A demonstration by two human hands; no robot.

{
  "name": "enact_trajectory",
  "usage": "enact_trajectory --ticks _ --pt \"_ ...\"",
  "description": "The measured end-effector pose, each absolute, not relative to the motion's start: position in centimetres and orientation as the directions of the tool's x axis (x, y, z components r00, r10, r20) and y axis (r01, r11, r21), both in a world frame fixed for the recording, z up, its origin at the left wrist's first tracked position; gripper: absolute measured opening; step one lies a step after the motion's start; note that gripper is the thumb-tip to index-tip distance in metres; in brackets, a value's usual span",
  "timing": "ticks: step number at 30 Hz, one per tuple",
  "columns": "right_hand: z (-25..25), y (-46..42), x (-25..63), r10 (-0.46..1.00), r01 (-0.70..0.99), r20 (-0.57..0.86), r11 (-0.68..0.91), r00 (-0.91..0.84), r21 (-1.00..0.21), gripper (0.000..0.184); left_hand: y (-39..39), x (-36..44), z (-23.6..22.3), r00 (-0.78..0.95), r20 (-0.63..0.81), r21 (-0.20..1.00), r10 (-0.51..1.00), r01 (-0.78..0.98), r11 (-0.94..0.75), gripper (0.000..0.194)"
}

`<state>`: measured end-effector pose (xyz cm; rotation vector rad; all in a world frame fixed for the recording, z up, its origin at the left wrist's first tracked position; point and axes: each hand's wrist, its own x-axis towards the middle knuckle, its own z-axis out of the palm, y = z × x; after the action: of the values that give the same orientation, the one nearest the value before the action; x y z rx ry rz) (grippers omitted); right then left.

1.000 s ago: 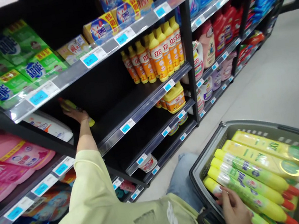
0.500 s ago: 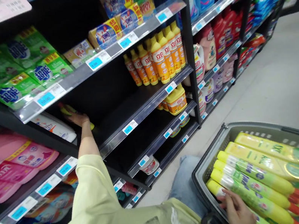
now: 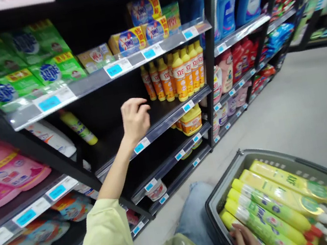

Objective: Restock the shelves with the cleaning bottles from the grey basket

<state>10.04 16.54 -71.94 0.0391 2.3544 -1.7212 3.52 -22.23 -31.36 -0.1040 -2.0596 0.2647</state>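
Note:
My left hand is over the front of the middle shelf, fingers loosely curled and apart, with nothing in them. Behind it, to the left, a yellow-green bottle with a yellow base and a red cap stands at the shelf's left end. My right hand is low at the near side of the grey basket, its fingers closed at the end of the nearest yellow-green bottle. Several similar bottles lie side by side there, beside yellow bottles with white spray heads.
Orange bottles with yellow caps stand at the shelf's right end. Green soap packs and OMO boxes are on the shelf above. A black upright divides off pink bottles at left. My jean-clad knee is beside the basket.
My left hand has let go of the yellow-green bottle at the shelf's left end and come out to the right. My right hand stays at the bottles in the basket.

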Motion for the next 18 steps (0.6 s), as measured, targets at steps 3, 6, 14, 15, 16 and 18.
enact_trajectory --ticks 3,6,14,15,16,18 --pt "-70.2 16.0 10.4 -0.099 0.054 -0.089 0.313 -0.991 -0.948 0.039 -13.7 2.3 -33.0 -0.655 0.498 -0.317 0.569 0.473 0.822 0.021" --pt "-68.8 15.2 10.6 -0.113 0.0 -0.038 0.322 -0.993 -0.947 0.038 -7.6 -1.2 -38.7 -0.529 0.213 -0.096 0.822 0.826 0.556 0.024" --pt "-69.2 14.6 9.3 0.04 0.087 -0.078 0.35 -0.996 -0.933 0.025 4.1 -5.8 -64.4 -0.797 0.078 0.373 0.599 0.58 0.724 0.027" --pt "-69.2 14.6 9.2 0.056 0.096 -0.082 0.334 -0.995 -0.937 0.025 4.3 -4.9 -66.1 -0.804 0.067 0.392 0.591 0.566 0.725 0.027" --pt "-69.3 14.6 9.1 0.072 0.105 -0.087 0.318 -0.994 -0.942 0.025 4.3 -3.8 -67.4 -0.809 0.055 0.408 0.585 0.553 0.726 0.026" --pt "-69.3 14.6 8.9 0.099 0.12 -0.096 0.285 -0.99 -0.951 0.024 3.9 -2.1 -69.0 -0.804 0.032 0.438 0.593 0.545 0.715 0.025"
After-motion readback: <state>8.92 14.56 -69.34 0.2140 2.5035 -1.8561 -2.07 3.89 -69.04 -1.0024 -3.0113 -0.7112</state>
